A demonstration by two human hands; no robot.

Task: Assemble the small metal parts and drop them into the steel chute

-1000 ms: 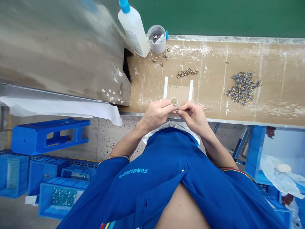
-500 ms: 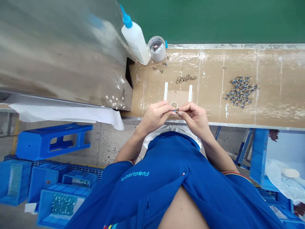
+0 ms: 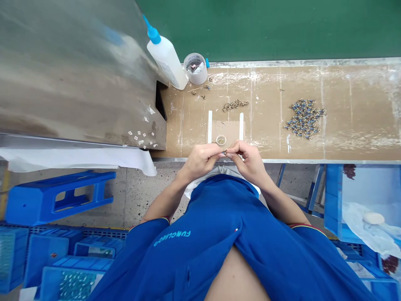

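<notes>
My left hand (image 3: 205,159) and my right hand (image 3: 246,161) meet at the bench's near edge. Between their fingertips they pinch a tiny blue and brass-coloured metal piece (image 3: 224,153), partly hidden by the fingers. Just beyond the fingers, a small round cap-like dish (image 3: 221,140) rests on a cardboard pad (image 3: 230,130) flanked by two white strips. A short row of brass-coloured pieces (image 3: 235,105) lies farther back. To the right is a larger heap of blue and brass-coloured pieces (image 3: 304,118).
A white squeeze bottle (image 3: 169,62) with a blue nozzle stands at the back left, beside a tape roll (image 3: 196,75) holding scraps. A metal box (image 3: 78,83) fills the left, with small white bits on it. Blue stool (image 3: 31,200) and blue bins (image 3: 333,200) are below.
The view has shifted, so bench items appear farther left. My hands have drawn slightly toward me from the round dish, still pinching the small piece.
</notes>
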